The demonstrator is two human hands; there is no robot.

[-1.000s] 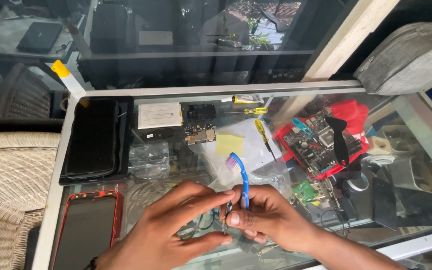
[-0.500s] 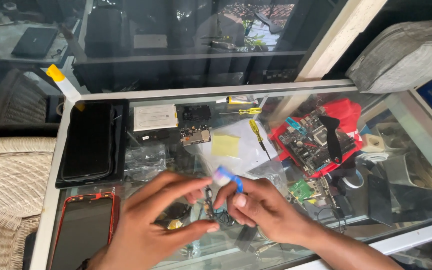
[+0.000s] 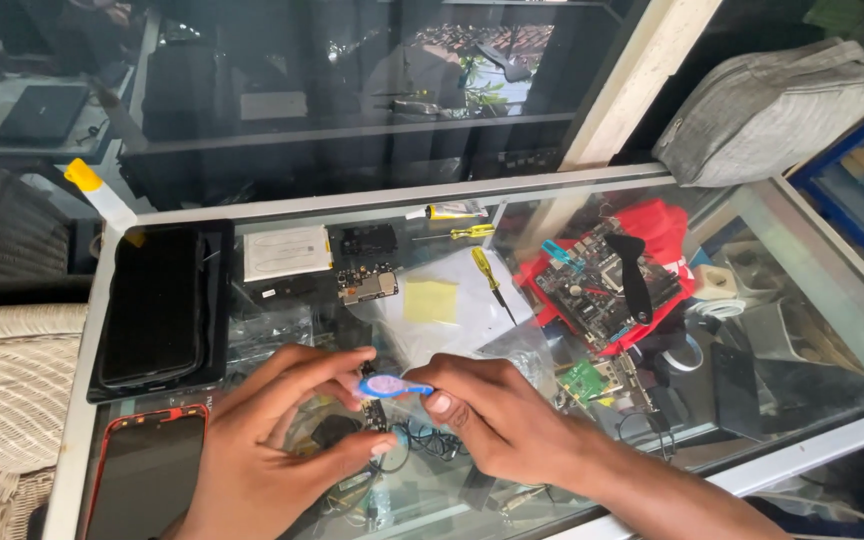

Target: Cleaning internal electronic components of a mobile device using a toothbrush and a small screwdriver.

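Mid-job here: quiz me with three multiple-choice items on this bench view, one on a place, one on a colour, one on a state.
1. Where does the red-cased phone lie?
A. near left corner of the glass counter
B. far right corner
C. on the grey pouch

2. What colour is the toothbrush handle?
A. green
B. blue
C. black

3. How does the toothbrush sit in the right hand?
A. upright, bristles up
B. lying loose on the glass
C. roughly level, head toward the left hand

Answers: 1 A, it shows at the lower left edge. 2 B, the handle is blue with a pale head. 3 C, the right grip holds it sideways over the small part pinched by the left hand.
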